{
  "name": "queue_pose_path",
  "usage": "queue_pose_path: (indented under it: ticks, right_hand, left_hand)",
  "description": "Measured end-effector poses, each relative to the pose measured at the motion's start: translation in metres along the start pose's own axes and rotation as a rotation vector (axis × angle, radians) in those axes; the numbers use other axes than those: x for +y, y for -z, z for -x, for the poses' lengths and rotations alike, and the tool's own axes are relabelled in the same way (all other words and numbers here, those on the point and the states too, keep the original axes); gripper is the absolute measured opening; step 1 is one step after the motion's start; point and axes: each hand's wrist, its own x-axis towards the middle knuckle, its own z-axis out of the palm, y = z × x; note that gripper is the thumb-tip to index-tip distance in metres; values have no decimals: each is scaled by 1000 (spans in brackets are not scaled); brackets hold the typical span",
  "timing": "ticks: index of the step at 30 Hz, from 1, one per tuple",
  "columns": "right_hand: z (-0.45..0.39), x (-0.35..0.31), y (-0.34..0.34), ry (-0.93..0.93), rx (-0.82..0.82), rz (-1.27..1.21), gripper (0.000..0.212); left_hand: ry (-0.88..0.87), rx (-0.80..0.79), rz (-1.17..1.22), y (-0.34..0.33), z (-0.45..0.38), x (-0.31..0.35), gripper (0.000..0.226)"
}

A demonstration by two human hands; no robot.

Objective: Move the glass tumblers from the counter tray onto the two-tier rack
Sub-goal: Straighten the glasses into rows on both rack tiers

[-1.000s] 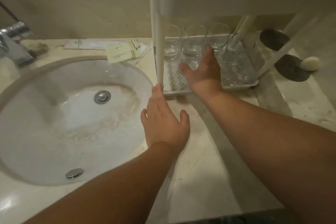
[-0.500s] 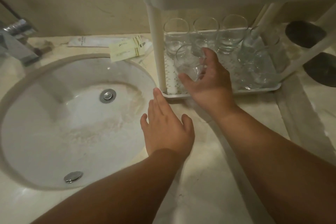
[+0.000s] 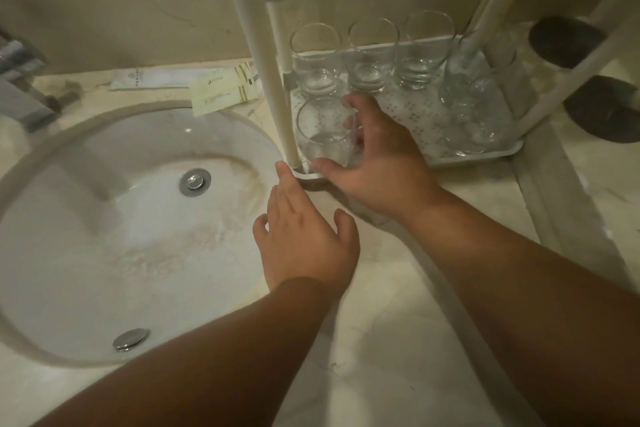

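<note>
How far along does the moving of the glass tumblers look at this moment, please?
Done: nothing can be confirmed, since the top of the white two-tier rack is out of view. In hand: the right hand holds one clear glass tumbler in a curled grip at the front corner of the white counter tray; the left hand rests open nearby. Left: three clear tumblers in the back row, plus more at the tray's right.

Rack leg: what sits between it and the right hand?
In the head view, the glass tumbler the right hand grips stands between the hand and the white rack leg, on the tray.
</note>
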Motion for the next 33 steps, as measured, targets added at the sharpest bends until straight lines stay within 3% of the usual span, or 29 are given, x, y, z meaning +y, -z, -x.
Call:
queue_pose_path:
  ticks: [7,11,13,16,18,22,27,33]
  right_hand:
    - [2,1,2,12,-26,16,91]
    - [2,-2,15,-66,-118,-70,105]
    - [2,-1,27,-57,-10,-81,89]
    - [0,1,53,22,322,90,47]
    - [-5,4,73,-16,427,282,40]
    - [-12,9,98,-238,277,600,46]
    - [-10,-1,92,-368,57,652,58]
    - [-15,-2,95,-404,14,759,53]
  left_hand:
    - [-15,14,0,-2,-1,0,91]
    - [-2,10,-5,-2,-1,1,93]
    - [0,10,1,-2,-1,1,93]
    - [0,2,5,-2,-1,0,93]
    - [3,5,4,-1,-1,0,93]
    - [-4,-4,8,0,-1,-1,93]
    - [-5,-6,13,1,-1,-1,92]
    - [-11,-3,10,0,-2,0,91]
